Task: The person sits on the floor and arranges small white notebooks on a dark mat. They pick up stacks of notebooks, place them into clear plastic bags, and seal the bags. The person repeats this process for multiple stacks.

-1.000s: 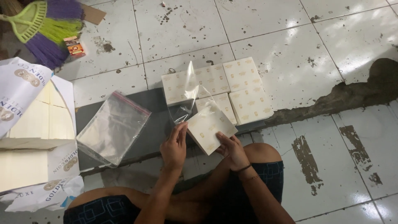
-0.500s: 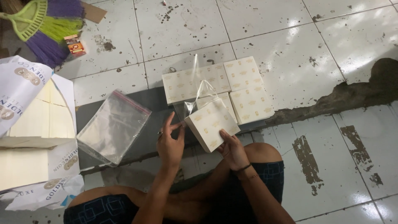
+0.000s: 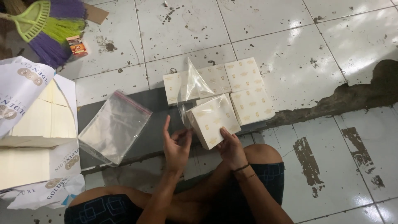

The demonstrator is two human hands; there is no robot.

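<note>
My right hand (image 3: 230, 147) holds a cream square box (image 3: 213, 119) by its near corner, tilted above the floor. A clear plastic bag (image 3: 191, 89) hangs around the box's far left end, its flap standing up. My left hand (image 3: 176, 145) is just left of the box, fingers spread, thumb and fingertips at the bag's edge. Behind lie several more cream boxes (image 3: 244, 89) laid flat side by side on the tiled floor.
A stack of clear resealable bags (image 3: 114, 126) lies on a dark mat (image 3: 153, 132) to the left. A torn white wrapper with cream sheets (image 3: 35, 124) fills the left side. A green and purple broom (image 3: 47, 25) and a small packet (image 3: 76, 45) lie at top left.
The box has been lifted slightly and turned, with the bag drawn further over its end. My left hand has opened and shifted right toward the bag's edge.
</note>
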